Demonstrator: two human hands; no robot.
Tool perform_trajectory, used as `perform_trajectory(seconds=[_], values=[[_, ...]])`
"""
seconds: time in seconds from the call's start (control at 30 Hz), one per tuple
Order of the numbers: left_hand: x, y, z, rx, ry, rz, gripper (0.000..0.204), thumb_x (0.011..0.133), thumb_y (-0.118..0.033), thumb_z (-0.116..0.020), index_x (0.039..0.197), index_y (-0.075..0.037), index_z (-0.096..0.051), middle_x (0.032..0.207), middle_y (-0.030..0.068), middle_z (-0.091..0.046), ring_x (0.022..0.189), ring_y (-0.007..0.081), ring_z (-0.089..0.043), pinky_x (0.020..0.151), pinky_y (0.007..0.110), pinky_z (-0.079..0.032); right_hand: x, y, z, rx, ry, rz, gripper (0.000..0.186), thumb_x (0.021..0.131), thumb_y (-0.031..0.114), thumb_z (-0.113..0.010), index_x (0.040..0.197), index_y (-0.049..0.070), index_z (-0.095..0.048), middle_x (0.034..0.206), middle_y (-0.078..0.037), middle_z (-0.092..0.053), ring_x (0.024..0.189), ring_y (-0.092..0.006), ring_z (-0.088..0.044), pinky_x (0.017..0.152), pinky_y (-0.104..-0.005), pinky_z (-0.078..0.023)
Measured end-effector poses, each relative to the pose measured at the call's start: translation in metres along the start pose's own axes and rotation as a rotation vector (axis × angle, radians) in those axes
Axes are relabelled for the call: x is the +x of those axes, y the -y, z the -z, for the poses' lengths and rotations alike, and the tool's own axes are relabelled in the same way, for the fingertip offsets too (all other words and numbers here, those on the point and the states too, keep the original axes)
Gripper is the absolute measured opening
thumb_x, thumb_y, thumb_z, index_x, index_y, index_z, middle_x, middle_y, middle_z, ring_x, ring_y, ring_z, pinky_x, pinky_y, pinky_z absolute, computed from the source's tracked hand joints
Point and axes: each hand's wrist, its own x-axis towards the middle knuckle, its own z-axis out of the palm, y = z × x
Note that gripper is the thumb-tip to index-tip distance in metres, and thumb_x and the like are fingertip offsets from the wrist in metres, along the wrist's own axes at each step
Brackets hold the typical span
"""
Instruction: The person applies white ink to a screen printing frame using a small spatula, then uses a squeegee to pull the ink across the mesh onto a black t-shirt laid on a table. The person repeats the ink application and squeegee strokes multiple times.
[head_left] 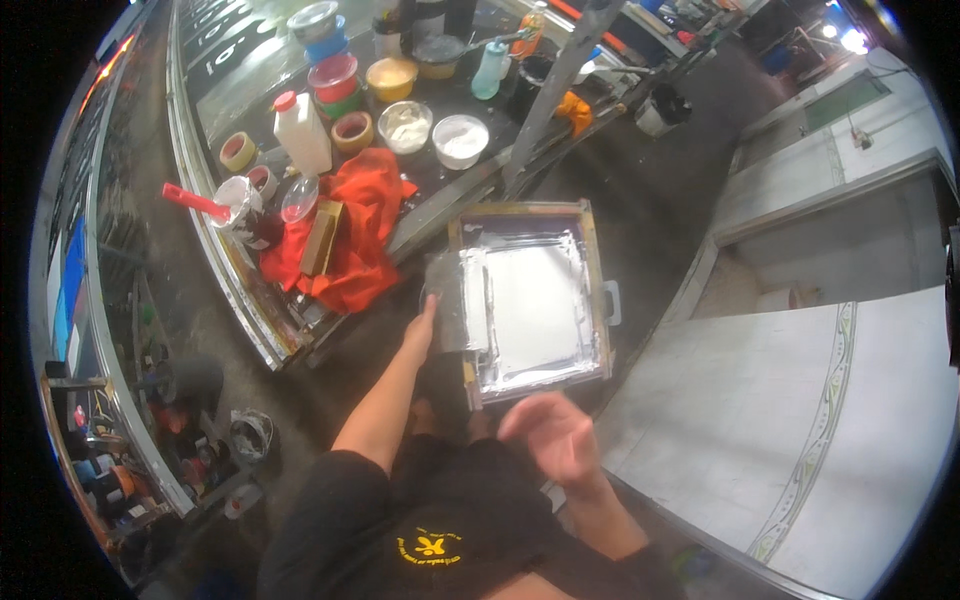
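In front of me is a screen-printing frame [603, 340] with worn wooden edges. White ink [535, 300] covers most of its mesh, with smeared grey borders. A flat grey plate [452, 305] overlaps the frame's left side. My left hand [428, 325] is closed at the outer edge of this plate; its fingers are partly hidden. Just below the frame's near edge, my right hand [555, 435] is raised with bent fingers, blurred by motion. No object shows in it.
To the left, a table carries a red cloth [360, 225], a wooden block [321, 238], a white bottle [302, 135], tape rolls [238, 151] and several tubs, including one of white paste [461, 141]. A metal post [560, 85] rises beside it. A tiled wall [740, 400] stands right.
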Motion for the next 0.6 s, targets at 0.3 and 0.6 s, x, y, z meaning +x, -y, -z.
perform_trajectory(seconds=[0.3,0.6], values=[[-0.136,0.093,0.056,-0.182,-0.216,-0.109,0.079,0.104,-0.076,-0.051,0.125,-0.004,-0.073,0.109,0.0052,-0.073,0.099,0.0157,-0.066,0.085,0.032,-0.052,-0.002,0.178,-0.183,0.947,0.644,-0.456,0.125,0.085,0.102,-0.035,0.136,-0.01,-0.057,0.118,-0.018,-0.069,0.097,-0.0252,-0.068,0.083,-0.0379,-0.056],[-0.257,0.052,0.185,-0.475,-0.575,-0.476,0.044,0.112,-0.048,-0.059,0.121,-0.007,-0.072,0.105,0.0012,-0.074,0.09,0.0108,-0.069,0.075,0.025,-0.054,-0.037,0.104,-0.242,1.367,0.78,-0.674,0.132,0.083,0.103,-0.029,0.134,-0.017,-0.052,0.122,-0.023,-0.065,0.1,-0.0259,-0.068,0.086,-0.0361,-0.056]])
